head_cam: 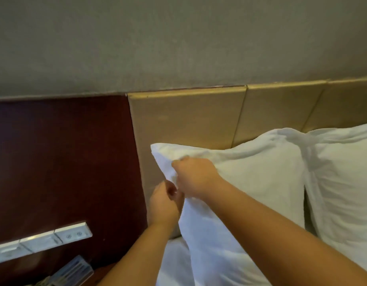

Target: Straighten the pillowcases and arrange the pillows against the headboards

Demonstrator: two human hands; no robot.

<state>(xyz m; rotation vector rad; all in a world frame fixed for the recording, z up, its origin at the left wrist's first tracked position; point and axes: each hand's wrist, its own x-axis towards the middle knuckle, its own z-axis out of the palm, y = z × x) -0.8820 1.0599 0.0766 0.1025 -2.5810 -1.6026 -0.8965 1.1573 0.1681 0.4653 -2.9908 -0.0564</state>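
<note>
Two bare hands pinch the left edge of a white pillow (250, 182) standing against a tan padded headboard (188, 120): right hand (196, 174) higher, left hand (165, 201) lower. A second pillow (341, 172) stands touching its right side.

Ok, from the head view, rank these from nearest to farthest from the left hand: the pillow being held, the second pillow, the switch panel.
1. Pillow being held: the left hand grips its left edge.
2. Switch panel: lower left, on the dark wood panel.
3. Second pillow: far right, against the headboard.
</note>
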